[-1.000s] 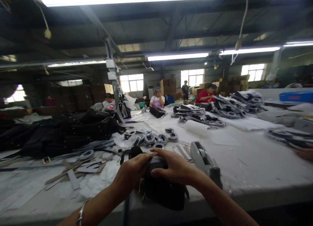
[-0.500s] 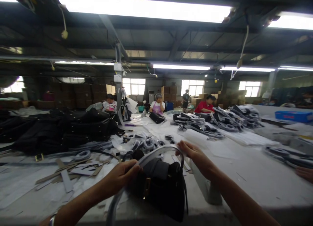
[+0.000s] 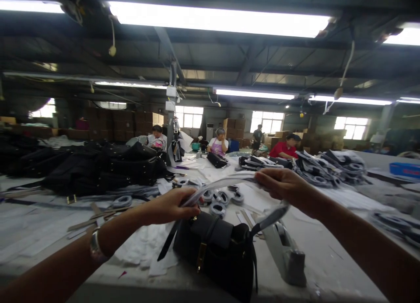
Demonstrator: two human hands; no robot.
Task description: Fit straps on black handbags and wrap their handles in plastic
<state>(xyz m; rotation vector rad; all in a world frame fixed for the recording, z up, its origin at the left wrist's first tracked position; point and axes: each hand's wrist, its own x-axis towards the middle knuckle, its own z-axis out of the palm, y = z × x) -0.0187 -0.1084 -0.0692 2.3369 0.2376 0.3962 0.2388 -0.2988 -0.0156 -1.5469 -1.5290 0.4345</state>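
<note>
A small black handbag (image 3: pixel 213 259) with a gold clasp sits at the near edge of the white table. Its strap (image 3: pixel 226 179), wrapped in pale plastic film, arches above it. My left hand (image 3: pixel 179 203) is closed on the strap at the left side, over the bag's top. At the other end of the arch my right hand (image 3: pixel 278 182) pinches the strap, with a further wrapped length hanging from there to the bag's right side. Just right of the bag stands a grey tape dispenser (image 3: pixel 285 255).
A heap of black bags (image 3: pixel 108 167) lies on the left, with card strips (image 3: pixel 95 217) in front. Rolled wrapped straps (image 3: pixel 218 202) lie behind the handbag. More wrapped bags (image 3: pixel 331 167) are piled at right, near a blue box (image 3: pixel 405 169). Several people sit or stand beyond.
Both hands have risen, and the right has moved further right along the strap. The strap's loose length at lower left has gone from there; a wrapped length now hangs at right. The view has shifted left.
</note>
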